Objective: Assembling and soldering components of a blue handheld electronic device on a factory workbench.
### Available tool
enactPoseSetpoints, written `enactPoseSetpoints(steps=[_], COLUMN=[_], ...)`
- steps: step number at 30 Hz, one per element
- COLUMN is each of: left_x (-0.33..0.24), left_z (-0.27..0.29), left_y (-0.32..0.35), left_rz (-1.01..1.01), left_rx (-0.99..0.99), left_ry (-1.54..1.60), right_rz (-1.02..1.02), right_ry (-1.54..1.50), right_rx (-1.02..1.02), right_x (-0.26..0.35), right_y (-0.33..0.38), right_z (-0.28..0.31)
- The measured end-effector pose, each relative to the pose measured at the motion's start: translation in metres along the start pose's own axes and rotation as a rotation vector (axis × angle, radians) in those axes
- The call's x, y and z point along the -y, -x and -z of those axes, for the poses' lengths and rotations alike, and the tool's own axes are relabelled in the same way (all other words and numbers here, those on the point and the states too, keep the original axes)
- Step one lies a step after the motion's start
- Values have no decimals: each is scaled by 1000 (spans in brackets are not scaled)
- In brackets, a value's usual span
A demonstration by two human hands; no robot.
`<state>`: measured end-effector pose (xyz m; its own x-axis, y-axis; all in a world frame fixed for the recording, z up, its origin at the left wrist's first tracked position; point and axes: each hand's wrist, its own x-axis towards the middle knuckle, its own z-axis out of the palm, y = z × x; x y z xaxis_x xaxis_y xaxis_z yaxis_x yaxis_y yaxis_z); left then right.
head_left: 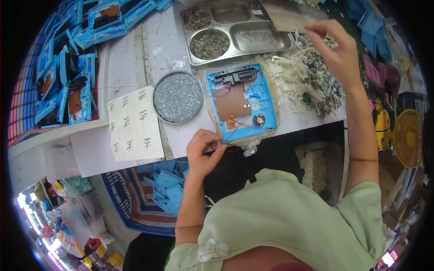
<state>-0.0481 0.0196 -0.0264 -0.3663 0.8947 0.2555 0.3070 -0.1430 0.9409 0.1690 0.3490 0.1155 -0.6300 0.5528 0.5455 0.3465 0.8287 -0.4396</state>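
A blue plastic casing [264, 92] lies on the table before me. Inside it are a brown circuit board [233, 104], a black module [237, 77], a small round speaker [258, 119] and thin red and dark wires. My left hand [203, 151] is closed at the casing's near left corner, thumb and forefinger gripping its edge. Raised at the upper right, my right hand [334, 49] is over a pile of white plastic parts [287, 77]. Its thumb and forefinger tips come together in a pinch; anything between them is too small to make out.
Left of the casing stands a round dish of small metal screws [177, 97], beside a sheet with handwritten characters [135, 126]. A metal compartment tray [235, 43] with small parts is behind. Blue casings [106, 22] crowd the far left; a basket [131, 198] stands below the table.
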Motion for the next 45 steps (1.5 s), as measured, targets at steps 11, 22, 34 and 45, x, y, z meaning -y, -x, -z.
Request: enactPoseSetpoints(steps=[11, 22, 34, 45], left_x=[5, -13, -78, -89], left_z=[-8, -1, -77, -57], left_y=[-6, 2, -33, -14], left_rz=[8, 26, -14, 453], left_rx=[-53, -178, 67, 540], left_ry=[26, 0, 247, 551], right_rz=[20, 53, -324, 252], right_ry=[171, 255, -819, -590], right_rx=[451, 488, 478, 713], right_x=[-23, -47, 58, 73], right_y=[77, 90, 118, 115], right_z=[-23, -58, -48, -7])
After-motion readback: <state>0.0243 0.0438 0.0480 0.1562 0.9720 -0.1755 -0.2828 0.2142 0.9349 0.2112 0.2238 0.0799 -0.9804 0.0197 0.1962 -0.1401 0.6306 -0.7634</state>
